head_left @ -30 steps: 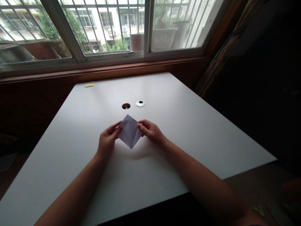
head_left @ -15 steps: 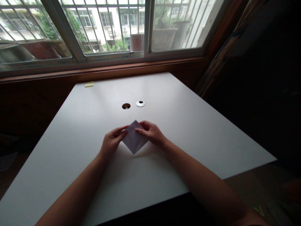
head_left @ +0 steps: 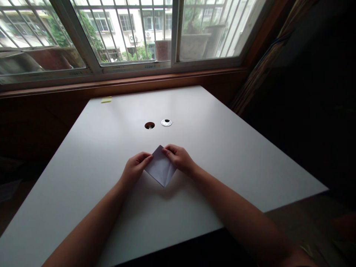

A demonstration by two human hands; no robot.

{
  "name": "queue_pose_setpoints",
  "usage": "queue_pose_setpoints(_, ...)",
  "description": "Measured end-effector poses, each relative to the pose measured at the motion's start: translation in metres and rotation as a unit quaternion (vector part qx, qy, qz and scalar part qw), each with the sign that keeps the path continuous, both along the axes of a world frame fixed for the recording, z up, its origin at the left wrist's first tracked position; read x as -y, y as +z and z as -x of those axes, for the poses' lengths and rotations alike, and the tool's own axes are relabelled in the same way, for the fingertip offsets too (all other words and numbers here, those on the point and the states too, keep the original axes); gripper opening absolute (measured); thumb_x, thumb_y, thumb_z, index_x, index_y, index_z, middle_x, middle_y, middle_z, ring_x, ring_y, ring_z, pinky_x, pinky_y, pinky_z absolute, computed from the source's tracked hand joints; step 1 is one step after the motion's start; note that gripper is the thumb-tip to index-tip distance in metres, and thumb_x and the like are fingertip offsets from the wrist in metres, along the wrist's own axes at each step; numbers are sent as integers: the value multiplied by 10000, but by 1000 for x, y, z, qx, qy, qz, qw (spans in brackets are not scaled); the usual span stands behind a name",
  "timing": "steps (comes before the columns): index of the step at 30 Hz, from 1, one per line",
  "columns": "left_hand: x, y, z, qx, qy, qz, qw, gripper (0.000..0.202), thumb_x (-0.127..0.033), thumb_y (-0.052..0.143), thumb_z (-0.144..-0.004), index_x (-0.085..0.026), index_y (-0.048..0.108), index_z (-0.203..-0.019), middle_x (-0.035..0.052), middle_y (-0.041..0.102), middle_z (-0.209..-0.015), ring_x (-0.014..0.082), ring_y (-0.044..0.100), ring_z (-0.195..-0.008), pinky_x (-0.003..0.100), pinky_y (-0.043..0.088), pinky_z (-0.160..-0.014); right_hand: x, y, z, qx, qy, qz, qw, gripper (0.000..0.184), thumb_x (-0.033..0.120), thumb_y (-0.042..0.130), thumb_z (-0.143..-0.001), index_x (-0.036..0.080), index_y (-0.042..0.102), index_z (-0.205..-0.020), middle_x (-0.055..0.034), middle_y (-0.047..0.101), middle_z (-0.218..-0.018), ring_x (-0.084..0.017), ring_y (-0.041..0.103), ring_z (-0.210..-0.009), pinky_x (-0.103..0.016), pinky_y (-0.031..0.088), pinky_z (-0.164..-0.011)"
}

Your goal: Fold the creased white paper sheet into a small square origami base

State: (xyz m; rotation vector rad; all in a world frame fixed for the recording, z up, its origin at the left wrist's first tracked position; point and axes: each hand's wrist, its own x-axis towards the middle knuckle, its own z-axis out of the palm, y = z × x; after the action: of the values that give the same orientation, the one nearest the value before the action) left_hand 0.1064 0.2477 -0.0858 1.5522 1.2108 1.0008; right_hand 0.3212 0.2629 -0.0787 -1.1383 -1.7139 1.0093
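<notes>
A small folded white paper (head_left: 161, 169), diamond-shaped, lies low over the white table (head_left: 111, 148) between both hands. My left hand (head_left: 135, 167) pinches its left corner with the fingers curled. At the paper's upper right edge my right hand (head_left: 179, 158) grips it, fingertips pressed on the top corner. The lower tip of the paper points toward me and touches or nearly touches the table.
A round cable hole (head_left: 149, 125) and its white cap (head_left: 166, 122) sit beyond the paper. A yellow sticky note (head_left: 106, 99) lies at the table's far left corner. A barred window (head_left: 125, 33) runs behind; dark wooden sill and curtain at right.
The paper has come down from a raised, tilted hold toward the table and a little nearer to me. Both hands moved down with it, still gripping its corners.
</notes>
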Motion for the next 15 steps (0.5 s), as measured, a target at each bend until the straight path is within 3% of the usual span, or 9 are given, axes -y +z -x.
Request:
queue_pose_setpoints(6, 0, 0, -3, 70, -14, 43, 997, 393, -443, 688, -813, -179, 670, -1103, 51, 696, -854, 169, 629, -727, 243, 470, -600, -1, 0, -1, 29, -33, -24, 999, 359, 490, 486, -936, 193, 656, -824, 0, 604, -688, -140, 522, -639, -248, 360, -592)
queue_pose_setpoints(10, 1, 4, -5, 129, -53, 82, 987, 569, -389, 727, -789, -189, 548, -1290, 5, 647, -748, 154, 646, -634, 272, 545, -595, -3, -2, -4, 26, -82, -22, 996, 376, 518, 467, -938, 201, 638, -833, 0, 585, -676, -146, 513, -621, -253, 343, -564)
queue_pose_setpoints(15, 5, 6, -8, 169, -78, 95, 978, 764, -350, 723, -801, -227, 347, -1455, -2, 644, -707, 207, 709, -666, 282, 580, -552, -3, 0, -6, 7, -141, -45, 989, 397, 544, 426, -947, 206, 601, -834, 4, 550, -662, -149, 485, -606, -261, 341, -561)
